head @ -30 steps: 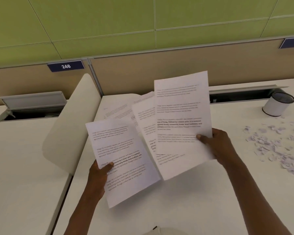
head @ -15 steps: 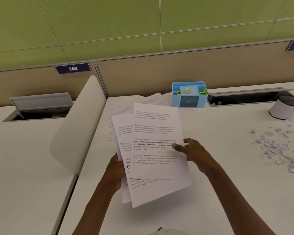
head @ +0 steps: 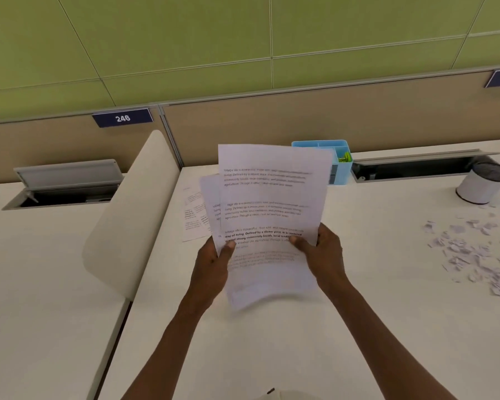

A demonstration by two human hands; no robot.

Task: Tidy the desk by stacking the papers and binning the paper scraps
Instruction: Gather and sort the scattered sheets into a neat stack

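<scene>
The white surface [head: 358,313] carries a scatter of paper scraps [head: 474,252] at the right edge, a white bin [head: 481,184] behind them, a blue desk organiser [head: 339,168] at the back and a few printed sheets [head: 195,215] lying flat near the curved divider [head: 127,215]. Above its middle a bundle of printed papers [head: 272,203] is held upright, its sheets slightly fanned and its lower edge blurred. The left hand [head: 211,269] grips the bundle's left edge and the right hand [head: 321,255] grips its right edge, each thumb on the front sheet.
</scene>
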